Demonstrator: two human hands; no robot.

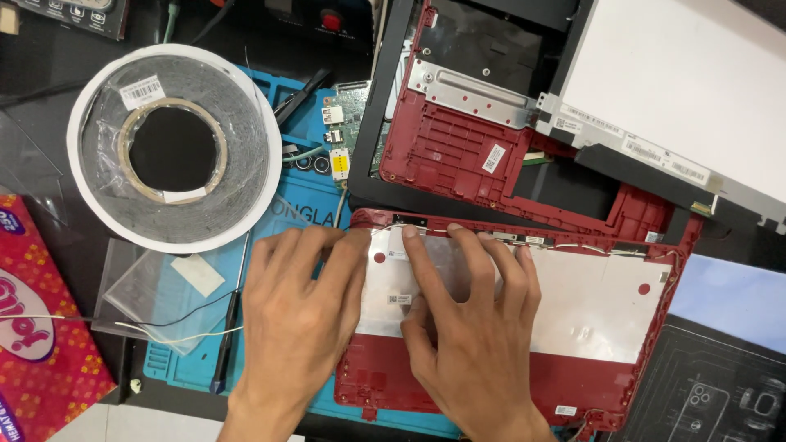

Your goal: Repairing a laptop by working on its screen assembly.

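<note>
A red laptop lid shell (573, 385) lies inside-up in front of me, lined with a silvery foil sheet (589, 303). My left hand (299, 319) rests flat on the shell's upper left corner, fingers pressing at its top edge. My right hand (471, 327) lies flat on the foil, fingertips at the top edge near a small black part and thin cables (524, 239). Neither hand grips anything.
A large roll of tape (173, 147) sits at the left on a blue work mat (307, 205). A screwdriver (231, 327) lies beside my left hand. Another red laptop frame (467, 147), a display panel (679, 90), a circuit board (340, 131) and a pink box (41, 344) surround the area.
</note>
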